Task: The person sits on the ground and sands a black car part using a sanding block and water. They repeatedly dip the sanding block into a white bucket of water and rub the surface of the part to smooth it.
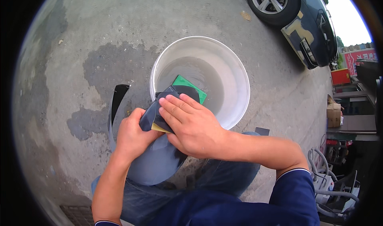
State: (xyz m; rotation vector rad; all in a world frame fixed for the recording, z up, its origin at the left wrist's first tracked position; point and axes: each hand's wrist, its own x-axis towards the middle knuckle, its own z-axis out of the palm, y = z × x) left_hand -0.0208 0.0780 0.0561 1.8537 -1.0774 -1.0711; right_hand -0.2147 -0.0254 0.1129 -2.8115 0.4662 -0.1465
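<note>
A glossy dark blue-grey curved panel [155,164], which looks like a car body part, lies across my lap and reaches over the near rim of a white bucket [240,92]. My left hand [133,134] is closed round its left edge, with the thumb below. My right hand [193,124] lies flat on top of it, fingers stretched out and side by side, pressing down. Between the hands shows the yellow-backed edge of a thin sheet [160,128], perhaps sandpaper, mostly hidden under my right palm. Inside the bucket, a green flat pad [184,82] sits in cloudy water, partly behind the panel.
A black curved strip [119,95] stands left of my left hand; whether it joins the panel I cannot tell. A small dark flat piece [262,131] lies by my right knee. A dark car [311,30] is at the far right, a hosed machine [325,184] at the near right.
</note>
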